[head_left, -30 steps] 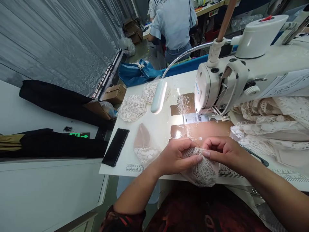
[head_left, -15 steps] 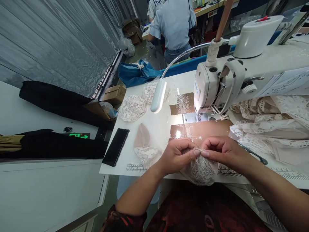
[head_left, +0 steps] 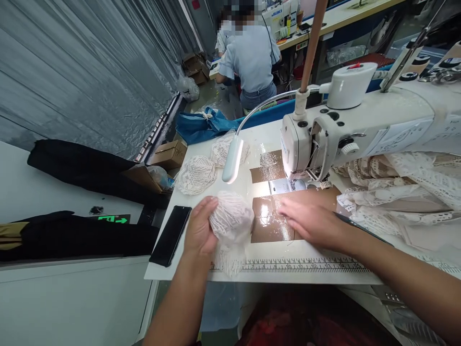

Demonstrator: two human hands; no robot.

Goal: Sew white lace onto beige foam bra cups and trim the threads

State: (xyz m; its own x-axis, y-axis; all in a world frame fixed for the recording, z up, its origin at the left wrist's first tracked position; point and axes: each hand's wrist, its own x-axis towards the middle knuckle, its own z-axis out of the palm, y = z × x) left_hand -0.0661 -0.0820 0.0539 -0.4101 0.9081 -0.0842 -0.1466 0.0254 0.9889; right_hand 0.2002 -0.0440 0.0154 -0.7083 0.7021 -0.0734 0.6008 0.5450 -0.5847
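Observation:
My left hand (head_left: 200,227) is closed at the left edge of a white cup-shaped lace piece (head_left: 231,215), thumb on top. The lace is raised over the front left of the sewing table (head_left: 273,274). More white lace (head_left: 230,259) shows below it; whether it is a separate piece, I cannot tell. My right hand (head_left: 309,222) is apart from the lace, low over the brown covering (head_left: 270,226) in front of the sewing machine (head_left: 295,144). Its fingers are stretched out, slightly blurred, with nothing visible in them.
Two lace cups (head_left: 196,175) lie behind my left hand, near the lamp head (head_left: 233,161). A black phone (head_left: 170,235) is at the left edge. Lace garments (head_left: 392,192) are piled right of the machine. A dark slim tool (head_left: 363,229) lies by my right forearm. A person (head_left: 250,62) sits beyond.
Both hands were pinching a lace piece together at the table's front edge. My left hand has moved left with lace in it; my right hand has let go and shifted onto the brown covering.

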